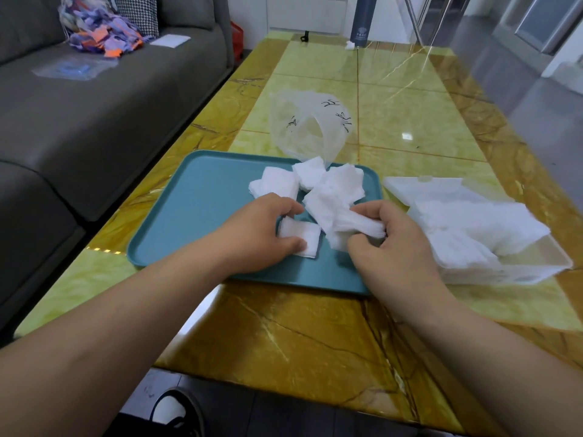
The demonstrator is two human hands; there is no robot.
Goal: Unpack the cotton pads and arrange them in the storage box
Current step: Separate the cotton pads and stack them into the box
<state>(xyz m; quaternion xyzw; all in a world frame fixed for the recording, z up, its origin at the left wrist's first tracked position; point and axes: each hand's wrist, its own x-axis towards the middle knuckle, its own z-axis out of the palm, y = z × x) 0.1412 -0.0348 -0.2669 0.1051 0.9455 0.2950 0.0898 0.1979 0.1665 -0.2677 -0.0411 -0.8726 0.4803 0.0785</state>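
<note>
Left hand (258, 234) grip clamped on small pad stack (299, 236), right hand (388, 244) grip pinching fanned pads (353, 223)

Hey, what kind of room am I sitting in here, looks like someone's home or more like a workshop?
Most likely a home living room. A grey sofa with a houndstooth cushion runs along the left of a long, glossy marble-look coffee table, and the cotton pads lie on a teal tray, not a workbench.
</note>
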